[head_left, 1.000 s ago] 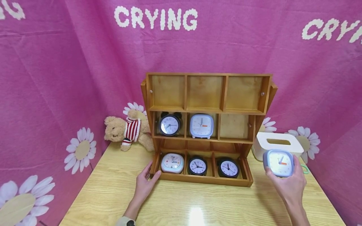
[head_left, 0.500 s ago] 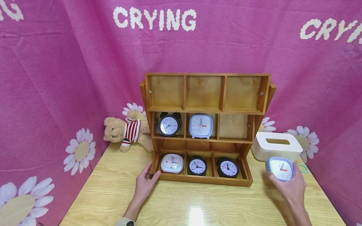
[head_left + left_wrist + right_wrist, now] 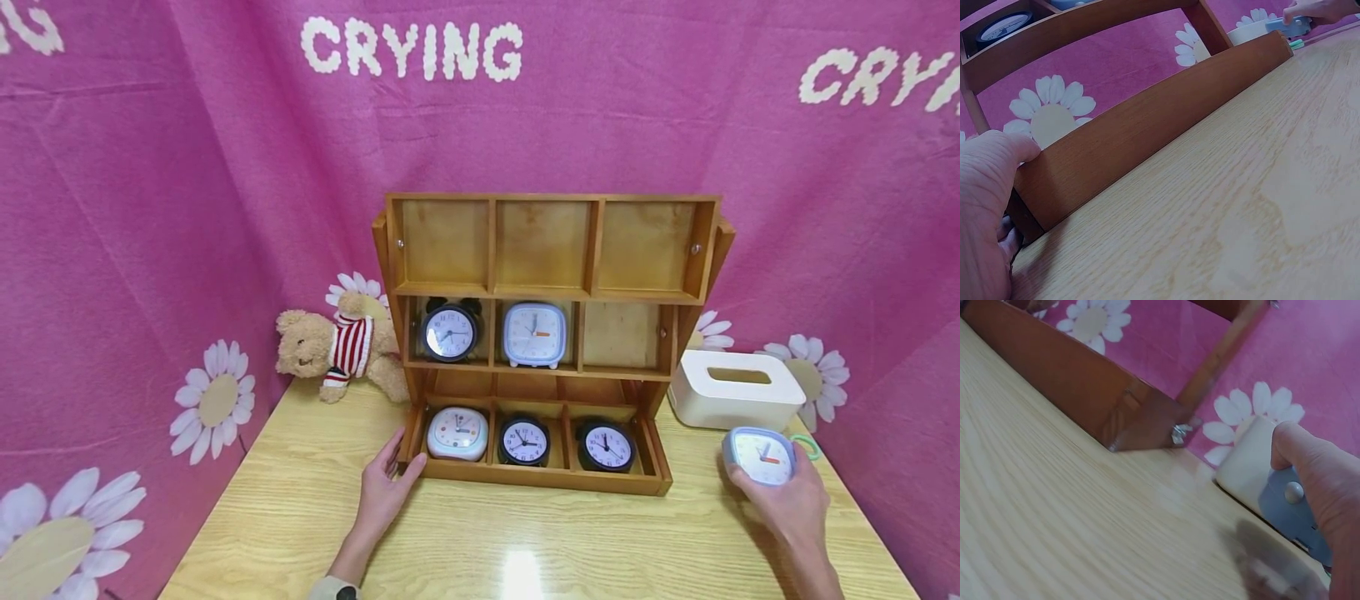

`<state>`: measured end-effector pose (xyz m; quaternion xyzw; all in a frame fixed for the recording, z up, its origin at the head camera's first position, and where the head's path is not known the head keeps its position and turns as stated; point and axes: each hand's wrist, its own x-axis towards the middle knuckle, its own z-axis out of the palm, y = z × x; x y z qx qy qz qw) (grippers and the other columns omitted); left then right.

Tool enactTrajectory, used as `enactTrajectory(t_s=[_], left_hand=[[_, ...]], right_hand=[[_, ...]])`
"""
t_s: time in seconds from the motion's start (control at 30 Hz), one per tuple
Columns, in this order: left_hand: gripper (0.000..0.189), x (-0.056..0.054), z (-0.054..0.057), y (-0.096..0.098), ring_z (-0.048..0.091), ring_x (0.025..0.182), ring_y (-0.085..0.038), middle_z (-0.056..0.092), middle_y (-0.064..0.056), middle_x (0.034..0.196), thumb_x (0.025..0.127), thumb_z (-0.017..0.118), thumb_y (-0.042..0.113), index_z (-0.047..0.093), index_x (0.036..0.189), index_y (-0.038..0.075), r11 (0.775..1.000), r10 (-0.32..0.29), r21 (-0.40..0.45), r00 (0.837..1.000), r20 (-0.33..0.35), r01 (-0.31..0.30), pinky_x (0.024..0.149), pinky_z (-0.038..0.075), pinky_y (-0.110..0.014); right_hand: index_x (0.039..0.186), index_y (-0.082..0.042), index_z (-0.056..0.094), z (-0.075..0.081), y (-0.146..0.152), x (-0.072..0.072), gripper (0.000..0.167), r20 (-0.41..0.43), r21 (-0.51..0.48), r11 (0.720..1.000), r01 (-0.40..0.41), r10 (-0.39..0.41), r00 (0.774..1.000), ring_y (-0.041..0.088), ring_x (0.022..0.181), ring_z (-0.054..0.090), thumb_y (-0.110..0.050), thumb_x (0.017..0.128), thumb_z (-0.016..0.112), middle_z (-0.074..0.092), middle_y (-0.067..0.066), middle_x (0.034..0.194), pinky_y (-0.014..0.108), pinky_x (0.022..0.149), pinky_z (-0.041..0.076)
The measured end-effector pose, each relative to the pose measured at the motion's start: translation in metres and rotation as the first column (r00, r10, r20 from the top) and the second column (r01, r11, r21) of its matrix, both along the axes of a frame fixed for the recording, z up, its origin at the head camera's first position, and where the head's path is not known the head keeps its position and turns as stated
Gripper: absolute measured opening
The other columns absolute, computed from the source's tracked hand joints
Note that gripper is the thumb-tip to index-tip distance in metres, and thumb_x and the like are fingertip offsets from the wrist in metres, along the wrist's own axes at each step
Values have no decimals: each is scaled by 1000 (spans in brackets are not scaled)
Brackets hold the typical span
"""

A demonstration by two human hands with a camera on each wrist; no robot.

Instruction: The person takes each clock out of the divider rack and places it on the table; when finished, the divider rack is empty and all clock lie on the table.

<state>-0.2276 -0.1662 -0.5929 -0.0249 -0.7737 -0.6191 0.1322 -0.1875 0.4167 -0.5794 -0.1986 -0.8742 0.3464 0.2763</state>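
My right hand (image 3: 797, 507) holds a blue square alarm clock (image 3: 762, 456), its white face tipped upward, at the right of the table. The right wrist view shows the thumb on its blue side (image 3: 1282, 503), above a shadow on the wood. With the thumb over the front board and fingers round the side, my left hand (image 3: 382, 493) grips the lower left corner of a wooden shelf rack (image 3: 540, 476). The bottom row bears a pale rounded clock (image 3: 457, 435) and two black round clocks. In the middle row stand a black twin-bell clock (image 3: 449, 332) and another blue square clock (image 3: 534, 333).
Behind the held clock stands a white tissue box (image 3: 738, 400), with a green ring (image 3: 807, 447) in front of it. A teddy bear (image 3: 348, 348) in a striped top lies left of the rack. Pink flowered cloth (image 3: 600, 108) hangs around the table's back and sides.
My right hand has brought the blue clock lower and further right, and tilted its face upward. The left hand stays at the rack's corner.
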Motion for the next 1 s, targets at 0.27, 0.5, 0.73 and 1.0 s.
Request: enactTrajectory(t_s=[0.27, 0.5, 0.73, 1.0], left_hand=[[63, 1, -1, -1, 50, 139, -39, 52, -26, 151, 96, 76, 13, 50, 151, -5, 1000, 3, -8, 1000, 14, -3, 114, 41, -56], [63, 3, -2, 0, 51, 138, -38, 53, -25, 151, 96, 76, 12, 50, 151, -4, 1000, -4, -7, 1000, 17, 4, 114, 41, -55], [63, 3, -2, -1, 51, 138, -38, 53, -24, 152, 97, 76, 13, 50, 151, -4, 1000, 0, -22, 1000, 16, 1, 113, 42, -55], [63, 1, 0, -1, 52, 137, -40, 52, -26, 151, 97, 75, 12, 50, 151, -6, 1000, -1, -25, 1000, 7, 2, 113, 42, -56]], right_hand=[[145, 7, 49, -6, 21, 5, 88, 49, 15, 1000, 5, -6, 999, 48, 106, 55, -22, 70, 86, 58, 36, 121, 47, 81, 39], [151, 11, 40, -10, 33, 15, 97, 92, 1, 1000, 26, -26, 995, 55, 115, 50, -24, 71, 84, 52, 42, 129, 57, 91, 39], [152, 9, 36, -12, 42, 23, 96, 119, -27, 999, 22, -18, 993, 57, 121, 45, -22, 74, 81, 48, 41, 131, 63, 99, 35], [159, 8, 25, -18, 43, 28, 105, 94, -38, 999, 17, -13, 996, 58, 136, 32, -21, 75, 81, 34, 44, 147, 68, 110, 30]])
